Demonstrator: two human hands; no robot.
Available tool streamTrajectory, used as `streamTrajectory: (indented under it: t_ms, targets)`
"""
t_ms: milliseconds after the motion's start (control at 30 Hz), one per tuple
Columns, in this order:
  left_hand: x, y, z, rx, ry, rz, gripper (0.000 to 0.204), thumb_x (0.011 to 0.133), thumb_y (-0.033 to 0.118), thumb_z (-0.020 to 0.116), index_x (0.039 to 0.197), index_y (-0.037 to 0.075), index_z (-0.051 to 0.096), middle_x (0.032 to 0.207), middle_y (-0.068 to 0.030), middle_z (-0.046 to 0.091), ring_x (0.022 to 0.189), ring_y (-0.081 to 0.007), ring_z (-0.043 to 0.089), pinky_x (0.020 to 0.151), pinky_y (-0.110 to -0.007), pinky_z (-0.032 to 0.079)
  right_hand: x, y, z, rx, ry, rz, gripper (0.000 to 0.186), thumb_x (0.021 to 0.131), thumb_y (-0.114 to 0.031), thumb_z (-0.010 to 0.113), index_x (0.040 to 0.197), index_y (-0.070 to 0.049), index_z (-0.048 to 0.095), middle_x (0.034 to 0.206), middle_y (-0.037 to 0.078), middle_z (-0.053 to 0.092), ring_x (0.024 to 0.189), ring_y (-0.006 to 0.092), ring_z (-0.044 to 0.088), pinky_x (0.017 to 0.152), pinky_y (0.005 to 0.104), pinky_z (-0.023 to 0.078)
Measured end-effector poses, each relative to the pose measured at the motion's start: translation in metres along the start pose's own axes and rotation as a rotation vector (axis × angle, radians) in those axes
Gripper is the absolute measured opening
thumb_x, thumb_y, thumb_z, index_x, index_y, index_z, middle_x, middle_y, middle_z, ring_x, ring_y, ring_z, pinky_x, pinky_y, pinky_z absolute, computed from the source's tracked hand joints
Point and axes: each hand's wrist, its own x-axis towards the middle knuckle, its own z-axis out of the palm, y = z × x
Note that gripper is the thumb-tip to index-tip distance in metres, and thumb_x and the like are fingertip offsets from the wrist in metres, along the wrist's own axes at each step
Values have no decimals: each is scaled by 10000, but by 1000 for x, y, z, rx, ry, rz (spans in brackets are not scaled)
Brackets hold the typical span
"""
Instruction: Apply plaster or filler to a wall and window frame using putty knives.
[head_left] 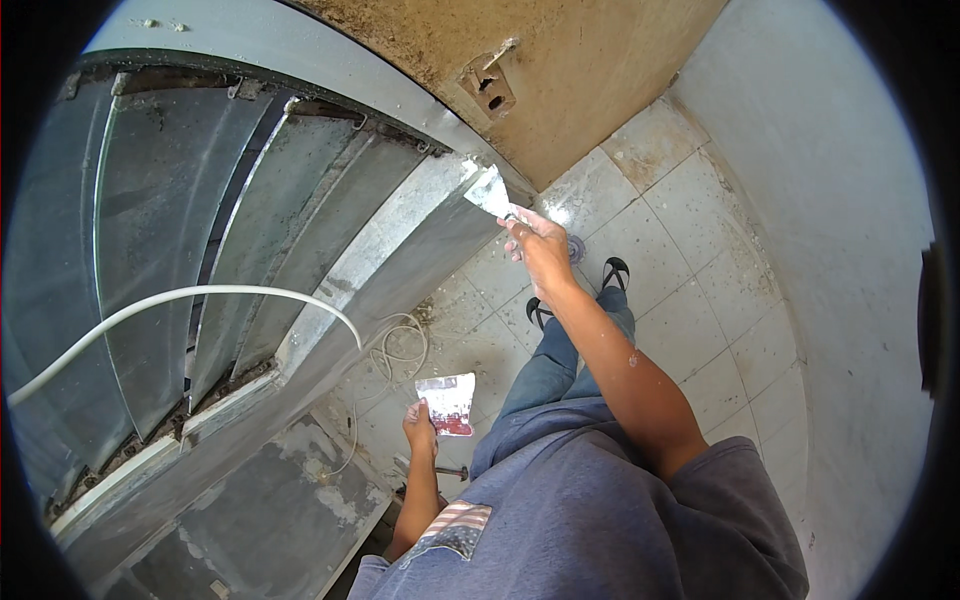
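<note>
My right hand [543,258] is closed round a putty knife [489,192] whose blade is smeared white. The blade's tip meets the corner of the window ledge [385,220], next to a patch of white paste. Lower and to the left, my left hand [420,428] grips a wide flat scraper [447,400] at its edge. White paste coats most of that scraper's face, with red showing at its lower part. White smudges mark the fingers of my right hand.
Glass louvre slats [150,200] fill the left side above the ledge. A pale hose [200,291] arches across them, and a thin cable [400,345] lies coiled on the tiled floor [640,235]. A brown panel [580,60] stands ahead; a pale wall [850,220] rises at right.
</note>
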Motion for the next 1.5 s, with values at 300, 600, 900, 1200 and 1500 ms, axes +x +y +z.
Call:
streamTrajectory:
  t_ms: [300,600,900,1200,1500]
  targets:
    - [4,-13,-2,-15,-3,1,173,944,184,585,924,12,589,839,-53,643,729,-102,567,684,-243,447,-10,-11,4,-17,-49,-23,422,909,-82,550,1301,62,488,1109,103,635,688,66,507,577,200,418]
    - [6,-23,1,21,37,-22,191,934,196,601,926,5,605,835,-54,640,737,-109,570,685,-246,448,-17,-12,11,-21,-55,-39,427,903,-78,555,1301,62,489,1100,104,636,685,71,519,567,200,424]
    - [12,-35,-8,-22,43,-6,194,919,198,623,930,5,611,848,-55,639,753,-116,568,691,-250,449,-32,-16,17,-23,-68,-52,427,902,-81,562,1301,54,493,1109,101,635,686,72,518,579,201,424]
    - [11,-27,-9,-131,3,-7,181,948,180,576,977,2,594,881,-61,646,782,-123,593,714,-262,473,-51,-7,-26,114,-41,-8,440,903,-111,573,1313,25,485,1096,70,645,715,71,529,641,212,444]
    - [9,65,79,-265,-179,24,233,984,238,514,1004,12,568,937,-77,642,799,-154,630,722,-314,524,-21,8,-65,-124,2,-82,421,893,-105,575,1293,12,516,1038,56,665,690,70,538,607,209,441]
